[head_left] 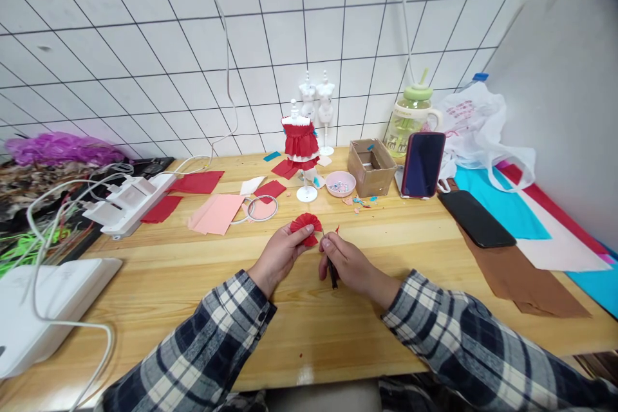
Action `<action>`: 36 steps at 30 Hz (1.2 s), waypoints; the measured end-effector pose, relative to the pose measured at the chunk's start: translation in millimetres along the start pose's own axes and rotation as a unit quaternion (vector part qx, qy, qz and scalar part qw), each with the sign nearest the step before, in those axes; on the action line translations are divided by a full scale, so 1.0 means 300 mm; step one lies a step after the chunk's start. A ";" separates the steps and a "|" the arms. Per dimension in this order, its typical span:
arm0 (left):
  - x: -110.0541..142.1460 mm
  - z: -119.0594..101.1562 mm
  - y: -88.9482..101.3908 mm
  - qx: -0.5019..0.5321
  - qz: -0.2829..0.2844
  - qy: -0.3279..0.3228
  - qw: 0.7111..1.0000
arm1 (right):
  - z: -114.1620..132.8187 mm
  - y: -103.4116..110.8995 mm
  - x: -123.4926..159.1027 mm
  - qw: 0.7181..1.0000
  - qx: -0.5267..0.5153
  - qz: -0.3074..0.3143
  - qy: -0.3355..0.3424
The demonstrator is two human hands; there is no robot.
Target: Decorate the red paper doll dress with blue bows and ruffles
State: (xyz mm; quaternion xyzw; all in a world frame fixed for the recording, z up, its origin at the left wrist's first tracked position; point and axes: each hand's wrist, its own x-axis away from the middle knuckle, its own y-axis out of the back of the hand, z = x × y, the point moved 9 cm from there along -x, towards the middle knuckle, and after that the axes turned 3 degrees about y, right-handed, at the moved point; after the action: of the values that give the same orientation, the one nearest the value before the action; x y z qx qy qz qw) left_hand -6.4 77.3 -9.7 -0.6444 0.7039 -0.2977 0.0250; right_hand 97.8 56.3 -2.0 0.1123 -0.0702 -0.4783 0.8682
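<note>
Over the front middle of the table, my left hand [282, 251] pinches a red pleated crepe-paper piece [305, 224], fanned out in a rounded shape. My right hand [348, 259] is closed around a slim tool with a black handle [333, 275]. Its thin tip points up beside the red piece; the fingers hide most of it, so its kind is unclear. Just beyond my hands stands a small white dress form [307, 194] wearing a red and white ruffled dress [302, 143]. A tiny red scrap [337, 229] shows by my right fingers.
Pink sheets [219, 214], red sheets [197, 182] and metal rings [263, 207] lie left of centre. A pink bead bowl [340, 184], cardboard box [371, 167] and upright phone [423, 165] stand behind. A black phone [476, 219] rests right; a power strip [128, 206] sits left.
</note>
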 end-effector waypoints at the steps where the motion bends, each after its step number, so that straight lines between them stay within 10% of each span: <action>1: -0.001 0.001 0.000 0.000 0.003 0.002 1.000 | 0.000 0.001 -0.001 1.000 0.001 0.000 0.000; 36: 0.002 0.000 -0.016 -0.011 0.025 0.004 1.000 | -0.002 0.055 -0.004 0.996 -0.009 -0.087 0.009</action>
State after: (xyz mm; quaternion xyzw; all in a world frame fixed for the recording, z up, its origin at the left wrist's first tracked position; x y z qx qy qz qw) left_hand -2.3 76.7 -7.3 -0.6261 0.7227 -0.2919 0.0227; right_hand 110.6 65.9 1.8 0.1144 -0.0479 -0.5512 0.8251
